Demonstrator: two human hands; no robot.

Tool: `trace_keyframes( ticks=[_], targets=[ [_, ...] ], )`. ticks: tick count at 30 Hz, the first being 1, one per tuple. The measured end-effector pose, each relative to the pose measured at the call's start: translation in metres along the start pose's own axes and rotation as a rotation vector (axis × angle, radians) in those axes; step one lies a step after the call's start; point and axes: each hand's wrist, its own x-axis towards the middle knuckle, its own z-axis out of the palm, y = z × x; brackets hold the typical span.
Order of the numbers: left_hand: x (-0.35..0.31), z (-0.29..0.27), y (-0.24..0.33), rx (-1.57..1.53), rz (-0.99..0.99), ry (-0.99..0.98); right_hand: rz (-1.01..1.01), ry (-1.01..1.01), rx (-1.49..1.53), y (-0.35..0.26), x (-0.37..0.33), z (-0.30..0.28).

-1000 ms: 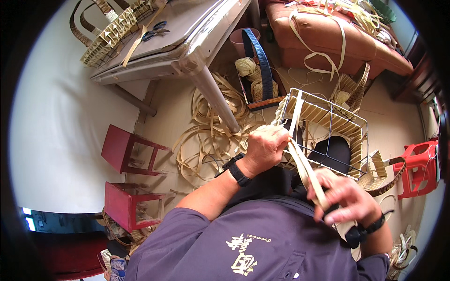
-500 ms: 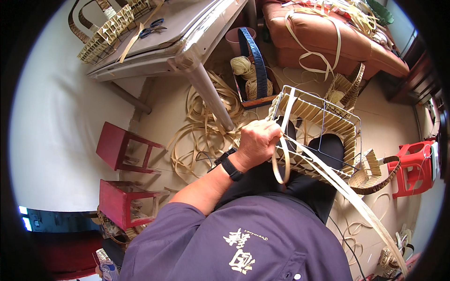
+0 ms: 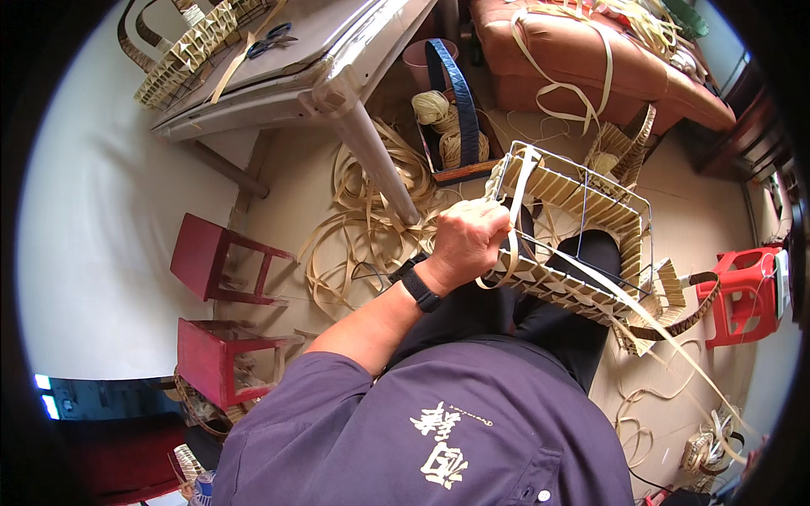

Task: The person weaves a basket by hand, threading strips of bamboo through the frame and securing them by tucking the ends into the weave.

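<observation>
The left hand [image 3: 470, 239] is clenched on a pale strip [image 3: 524, 175].

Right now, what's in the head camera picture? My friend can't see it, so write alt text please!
A person's left hand grips a long, flat, cream strip at the edge of a rectangular, wire-framed, cream-slatted basket over their knees. Dark-handled metal scissors lie on a greyish table beyond.

Dark-handled metal scissors [image 3: 272, 41], a flat tan strip [image 3: 229, 80] & a latticed cream basket w/ brown handles [image 3: 187, 55] were laid on the grey-brown rectangular tbl. [image 3: 291, 78] On the pale tiled flr. [image 3: 688, 211], tangled tan ribbon coils [image 3: 403, 160] & a red plastic stool [image 3: 744, 263] were seen.
</observation>
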Motion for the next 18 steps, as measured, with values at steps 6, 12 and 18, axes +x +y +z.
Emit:
trace_keyframes(
  ticks=[6, 12, 18],
  targets=[
    [-0.001, 0.004, 0.002, -0.015, 0.02, 0.033, 0.072, 0.066, -0.034, 0.059, 0.072, 0.062],
    [-0.005, 0.003, 0.004, 0.013, 0.006, 0.048, 0.018, -0.441, 0.379, 0.042, 0.204, 0.22],
    [-0.001, 0.008, 0.01, -0.04, 0.006, 0.062, -0.155, -0.67, 0.671, 0.056, 0.263, 0.28]
  ],
)
